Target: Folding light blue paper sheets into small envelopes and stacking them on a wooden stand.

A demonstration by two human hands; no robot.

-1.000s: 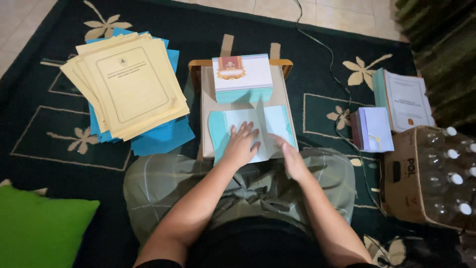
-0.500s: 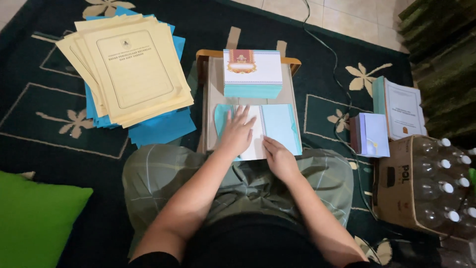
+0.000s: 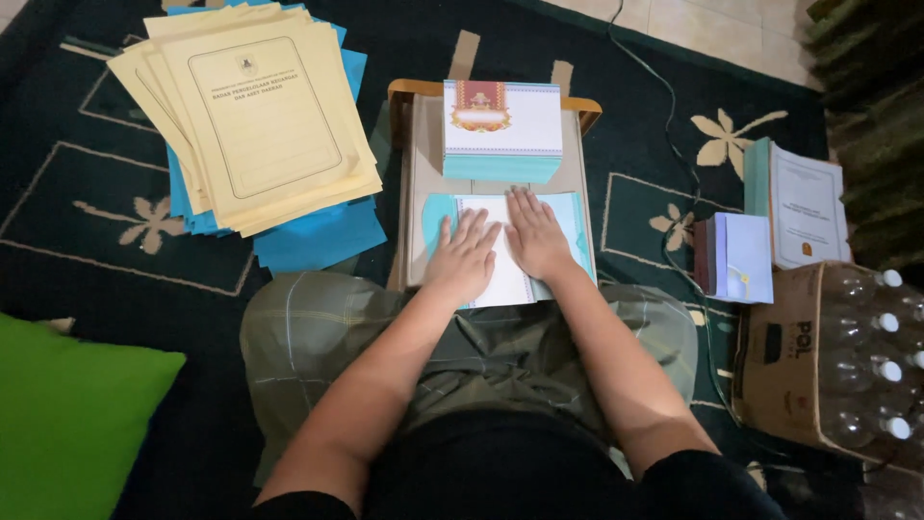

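Both hands flat, palms down, fingers spread, gripping nothing. Left hand (image 3: 464, 257) and right hand (image 3: 535, 236) press side by side on a white sheet (image 3: 500, 274) lying over a teal folder (image 3: 576, 226), on a small wooden board (image 3: 423, 173) just past the knees. Stack of white booklets (image 3: 502, 130) on the board's far end. Yellow and blue paper pile (image 3: 260, 120) left; green cushion (image 3: 72, 424) near left; box of bottles (image 3: 833, 356) right
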